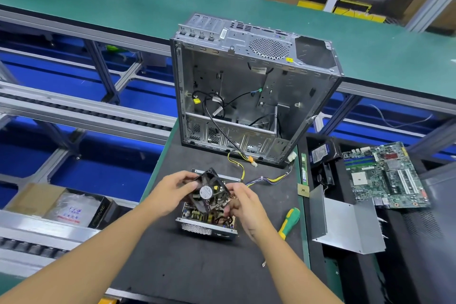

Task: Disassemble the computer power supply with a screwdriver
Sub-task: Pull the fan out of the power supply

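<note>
The opened power supply [206, 226] sits on the black mat of the bench [197, 269], near the middle. Both hands hold its black fan [208, 191] tilted above the circuit board: the left hand [172, 191] grips the fan's left edge and the right hand [243, 205] pinches its right side. A green and yellow screwdriver [289, 221] lies just to the right. Farther right lie a grey metal cover [345, 227] and a motherboard [385, 175]. An empty computer case [246, 86] stands at the far side, and the supply's cables [271, 179] trail toward it.

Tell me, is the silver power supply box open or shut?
Open: the silver metal power supply box has no lid; its circuitry shows.
</note>
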Tool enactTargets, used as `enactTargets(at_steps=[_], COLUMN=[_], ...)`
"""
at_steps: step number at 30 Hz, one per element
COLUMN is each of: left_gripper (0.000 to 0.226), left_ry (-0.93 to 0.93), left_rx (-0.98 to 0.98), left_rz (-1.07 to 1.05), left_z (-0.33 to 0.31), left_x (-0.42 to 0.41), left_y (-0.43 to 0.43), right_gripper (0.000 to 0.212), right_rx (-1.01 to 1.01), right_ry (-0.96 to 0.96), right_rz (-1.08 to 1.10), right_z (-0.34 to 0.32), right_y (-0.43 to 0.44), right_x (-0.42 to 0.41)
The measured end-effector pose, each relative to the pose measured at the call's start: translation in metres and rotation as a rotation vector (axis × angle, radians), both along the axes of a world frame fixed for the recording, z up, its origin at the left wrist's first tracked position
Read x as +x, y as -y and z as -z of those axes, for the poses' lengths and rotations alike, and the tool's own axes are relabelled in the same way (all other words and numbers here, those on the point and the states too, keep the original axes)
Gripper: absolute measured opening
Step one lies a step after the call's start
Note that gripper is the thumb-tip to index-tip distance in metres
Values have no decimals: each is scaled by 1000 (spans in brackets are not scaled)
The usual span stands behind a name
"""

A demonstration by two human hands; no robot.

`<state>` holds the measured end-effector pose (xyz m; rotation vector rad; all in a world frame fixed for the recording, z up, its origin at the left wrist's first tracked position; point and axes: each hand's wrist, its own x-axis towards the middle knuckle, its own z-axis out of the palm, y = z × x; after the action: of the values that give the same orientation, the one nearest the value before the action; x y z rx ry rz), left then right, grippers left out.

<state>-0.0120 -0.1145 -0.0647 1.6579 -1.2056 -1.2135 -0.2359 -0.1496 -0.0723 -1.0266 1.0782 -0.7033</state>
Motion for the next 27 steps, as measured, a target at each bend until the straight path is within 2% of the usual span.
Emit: enactTargets(at_steps=[3,6,8,15,19,21,24,25,27], left_gripper=[18,16,14,15,18,18,19,20,24], left_ry=[-14,-110,-141,53,148,149,207,220,195], left_rx=[11,46,66,171,198,209,232,235,236], left_rz=[-69,-118,-104,3,-101,-154,-175,-174,-196], left_z=[-3,-3,-5,2,6,7,8,7,7], left_x=[-5,-13,-17,-29,-32,-31,-29,-29,-32], left_y=[4,4,4,14,17,17,12,11,9], right_gripper=[24,15,17,26,25,29,24,18,9], right_rx=[-44,-89,-102,-127,-128,-153,-229,-221,-168], right_ry=[3,-89,-117,-202,-221,-343,-662,-723,-724], right_rz=[7,-63,-87,-116,-123,-98,-190,-255,-379], right_z=[-2,1,5,14,13,15,23,27,34], right_y=[8,9,8,8,9,10,9,8,6], right_x=[-8,-14,-17,-28,-26,-33,-49,-52,-53])
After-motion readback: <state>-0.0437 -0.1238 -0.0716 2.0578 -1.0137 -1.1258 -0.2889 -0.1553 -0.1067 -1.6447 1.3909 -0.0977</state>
